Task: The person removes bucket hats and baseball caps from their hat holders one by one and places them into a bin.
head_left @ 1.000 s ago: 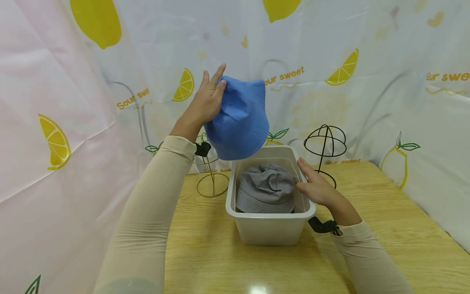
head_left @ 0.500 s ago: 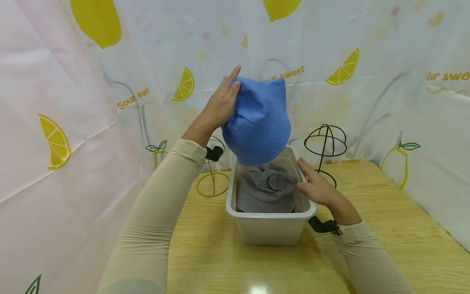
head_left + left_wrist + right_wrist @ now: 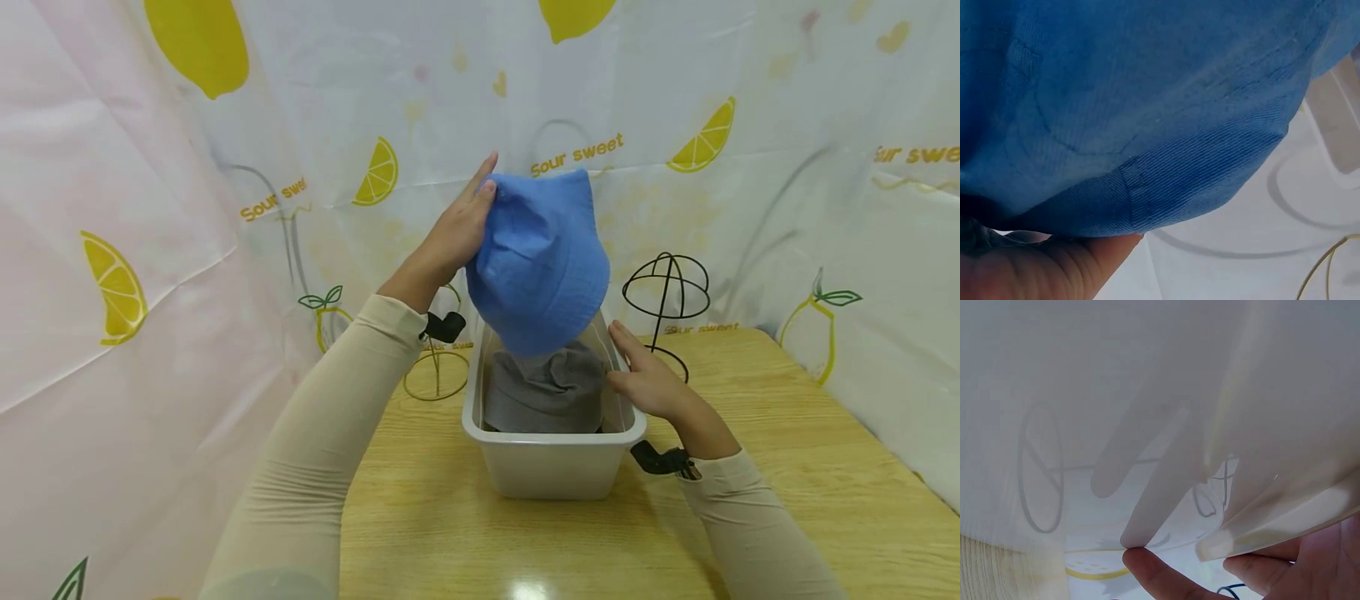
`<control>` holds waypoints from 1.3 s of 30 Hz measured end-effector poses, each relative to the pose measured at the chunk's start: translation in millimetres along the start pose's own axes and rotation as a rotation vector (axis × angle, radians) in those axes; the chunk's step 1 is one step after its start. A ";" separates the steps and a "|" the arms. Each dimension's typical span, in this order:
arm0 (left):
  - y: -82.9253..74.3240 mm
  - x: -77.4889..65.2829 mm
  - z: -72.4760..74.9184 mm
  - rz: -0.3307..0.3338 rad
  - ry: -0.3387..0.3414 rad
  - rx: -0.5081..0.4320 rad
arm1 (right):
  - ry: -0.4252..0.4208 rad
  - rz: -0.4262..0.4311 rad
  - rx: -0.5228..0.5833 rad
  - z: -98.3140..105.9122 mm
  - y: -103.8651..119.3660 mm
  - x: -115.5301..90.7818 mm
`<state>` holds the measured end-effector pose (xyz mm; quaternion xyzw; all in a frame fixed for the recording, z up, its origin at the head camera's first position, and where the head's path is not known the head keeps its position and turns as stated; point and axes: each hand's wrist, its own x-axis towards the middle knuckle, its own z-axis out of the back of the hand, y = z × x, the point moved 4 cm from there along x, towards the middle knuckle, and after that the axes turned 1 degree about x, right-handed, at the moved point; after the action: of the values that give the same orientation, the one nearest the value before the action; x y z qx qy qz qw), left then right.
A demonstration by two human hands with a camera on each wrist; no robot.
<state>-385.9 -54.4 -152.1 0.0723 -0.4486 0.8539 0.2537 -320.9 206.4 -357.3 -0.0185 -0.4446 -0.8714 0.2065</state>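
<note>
My left hand [image 3: 456, 232] holds a blue bucket hat [image 3: 542, 258] by its left side, up in front of the backdrop. The hat overlaps the back of a white plastic bin [image 3: 553, 467] in the head view. In the left wrist view the blue hat [image 3: 1147, 112] fills most of the picture, with a bit of my left hand [image 3: 1041, 269] below it. Inside the bin lies a grey bucket hat [image 3: 546, 392], partly covered by the blue one in the head view. My right hand [image 3: 652, 379] grips the bin's right rim, and a fingertip touches the outer wall in the right wrist view.
A black wire hat stand [image 3: 664, 292] stands behind the bin to the right. A gold wire stand [image 3: 437, 375] is to the left, half hidden by my left wrist. The wooden table [image 3: 465, 542] reaches back to a lemon-print sheet [image 3: 420, 75].
My left hand has carried the blue hat to the right and then a little lower, over the bin. The right hand, the bin and the grey hat keep their places.
</note>
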 end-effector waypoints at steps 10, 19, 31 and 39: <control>22.6 -6.0 -12.1 0.117 0.006 -0.065 | 0.007 0.004 0.019 0.1 2.3 1.4; 32.4 -12.9 -24.4 0.149 0.040 0.100 | -0.004 -0.007 0.013 -0.6 -0.4 1.7; 50.0 -23.2 -45.4 0.176 0.117 0.184 | -0.007 -0.010 0.026 -0.9 -0.3 -1.2; 52.6 -23.2 -60.3 0.162 0.086 0.168 | -0.016 -0.011 0.023 -0.3 -0.3 -0.5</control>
<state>-385.9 -39.2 -234.0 0.0200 -0.3685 0.9084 0.1962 -320.6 206.5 -357.9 -0.0205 -0.4563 -0.8671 0.1986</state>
